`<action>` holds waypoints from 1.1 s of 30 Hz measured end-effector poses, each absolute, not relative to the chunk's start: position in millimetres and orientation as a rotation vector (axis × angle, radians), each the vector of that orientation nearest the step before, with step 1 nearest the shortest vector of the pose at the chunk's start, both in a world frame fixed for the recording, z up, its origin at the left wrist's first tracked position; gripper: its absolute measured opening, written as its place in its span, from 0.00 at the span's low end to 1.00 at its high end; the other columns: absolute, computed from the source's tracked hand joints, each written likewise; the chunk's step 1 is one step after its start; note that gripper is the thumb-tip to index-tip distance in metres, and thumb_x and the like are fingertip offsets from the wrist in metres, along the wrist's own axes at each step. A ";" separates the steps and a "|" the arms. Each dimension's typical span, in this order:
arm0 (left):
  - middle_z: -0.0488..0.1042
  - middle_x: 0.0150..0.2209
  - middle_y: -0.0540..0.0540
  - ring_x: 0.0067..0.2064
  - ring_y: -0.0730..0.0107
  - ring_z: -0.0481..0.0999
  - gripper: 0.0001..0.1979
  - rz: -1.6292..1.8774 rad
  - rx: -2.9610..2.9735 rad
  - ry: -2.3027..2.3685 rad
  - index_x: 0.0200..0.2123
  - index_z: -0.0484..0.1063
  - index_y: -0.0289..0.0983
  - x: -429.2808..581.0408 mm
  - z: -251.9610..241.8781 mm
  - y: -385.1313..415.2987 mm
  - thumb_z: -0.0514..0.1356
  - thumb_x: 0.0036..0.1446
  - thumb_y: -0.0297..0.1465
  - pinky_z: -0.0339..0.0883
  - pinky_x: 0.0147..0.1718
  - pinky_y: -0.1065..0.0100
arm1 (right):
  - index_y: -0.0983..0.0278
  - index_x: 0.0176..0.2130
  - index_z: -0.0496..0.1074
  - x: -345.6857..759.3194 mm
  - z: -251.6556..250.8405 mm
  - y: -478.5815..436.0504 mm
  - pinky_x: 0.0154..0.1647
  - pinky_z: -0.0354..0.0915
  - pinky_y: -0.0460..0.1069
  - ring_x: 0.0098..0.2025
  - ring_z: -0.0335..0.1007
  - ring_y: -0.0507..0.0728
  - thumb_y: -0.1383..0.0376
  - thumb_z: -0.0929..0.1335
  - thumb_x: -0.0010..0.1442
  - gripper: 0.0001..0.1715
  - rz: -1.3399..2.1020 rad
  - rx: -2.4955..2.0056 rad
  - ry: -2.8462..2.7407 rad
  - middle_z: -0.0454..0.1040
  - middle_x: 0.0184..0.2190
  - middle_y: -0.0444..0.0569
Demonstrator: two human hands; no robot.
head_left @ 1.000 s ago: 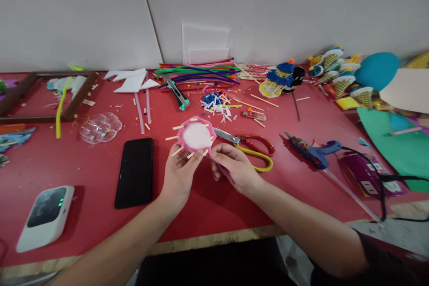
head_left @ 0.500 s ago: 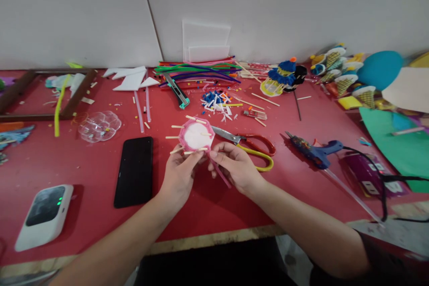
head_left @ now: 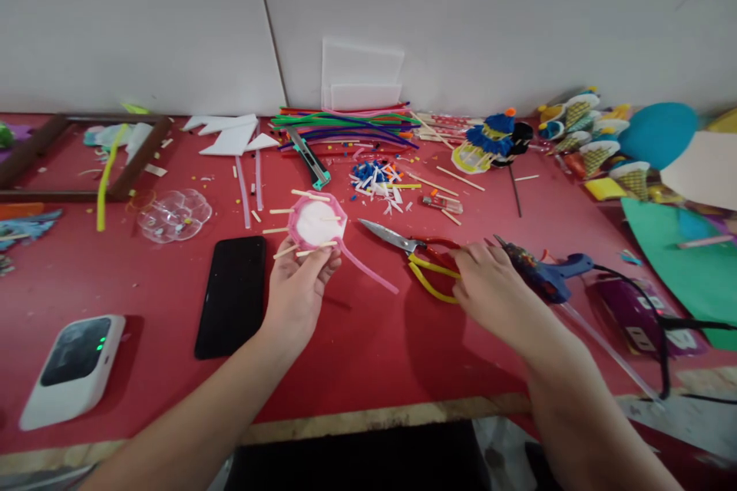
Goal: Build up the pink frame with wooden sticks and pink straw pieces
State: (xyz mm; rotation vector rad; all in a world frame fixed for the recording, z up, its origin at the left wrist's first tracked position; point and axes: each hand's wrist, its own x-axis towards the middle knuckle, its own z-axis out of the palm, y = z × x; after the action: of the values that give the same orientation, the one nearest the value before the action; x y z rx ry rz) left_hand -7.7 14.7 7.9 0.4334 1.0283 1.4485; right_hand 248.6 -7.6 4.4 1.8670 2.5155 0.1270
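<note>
My left hand (head_left: 302,288) pinches the lower edge of a small round craft piece (head_left: 315,224). It has a white centre, a pink pipe-cleaner rim and several wooden sticks jutting out around it. From its lower right, a loose pink pipe-cleaner end (head_left: 368,272) trails toward the right. On the table lie scissors (head_left: 391,235) with one red and one yellow handle, blades pointing left. My right hand (head_left: 487,276) is over the handle ends, fingers curled onto them and partly hiding them. Just right of that hand rests a blue glue gun (head_left: 544,272) with a clear glue stick.
A black phone (head_left: 231,295) and a white device (head_left: 74,372) lie at left. Behind are a utility knife (head_left: 309,159), a pipe-cleaner bundle (head_left: 345,123), a pile of small cut pieces (head_left: 377,180) and a blue-topped craft figure (head_left: 489,140). A dark cable runs from the purple box (head_left: 633,314).
My right hand has let go of the pink pipe cleaner and moved right onto the scissors' handles. The round piece has shifted left in my left hand, its pink end now hanging free.
</note>
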 end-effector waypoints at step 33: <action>0.78 0.45 0.51 0.40 0.72 0.81 0.33 1.505 0.540 0.989 0.53 0.64 0.48 -1.6 9.5 9.1 0.71 0.45 0.23 0.75 0.43 0.67 | 0.62 0.33 0.64 221.1 17.4 -64.4 0.21 0.54 0.45 0.20 0.59 0.50 0.57 0.65 0.60 0.11 0.004 1.774 3.287 0.65 0.21 0.41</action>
State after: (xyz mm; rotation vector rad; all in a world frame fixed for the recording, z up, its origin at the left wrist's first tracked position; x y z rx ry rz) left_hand -1.6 9.1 9.5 0.5400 0.9889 1.5053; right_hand 221.1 -64.4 17.4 1.7742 3.2867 0.0044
